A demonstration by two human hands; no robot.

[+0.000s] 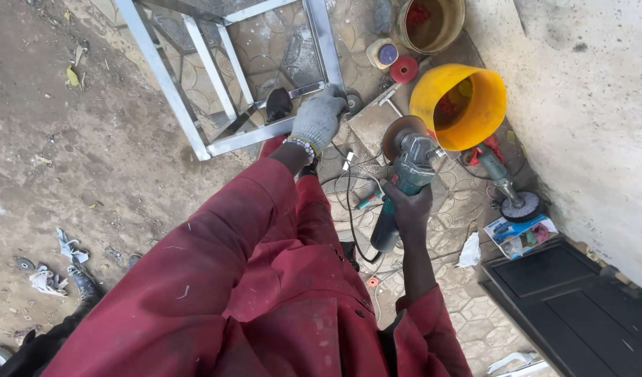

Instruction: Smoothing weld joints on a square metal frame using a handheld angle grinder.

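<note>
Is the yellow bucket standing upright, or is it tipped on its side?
Tipped. The yellow bucket lies with its round mouth facing the camera, so its inside shows, right beside the grinder in the right hand.

One head camera looks steeply down over the wearer's red sleeves, close to the hands; frame (230,77) at 11 o'clock, bucket (460,105) at 1 o'clock.
</note>
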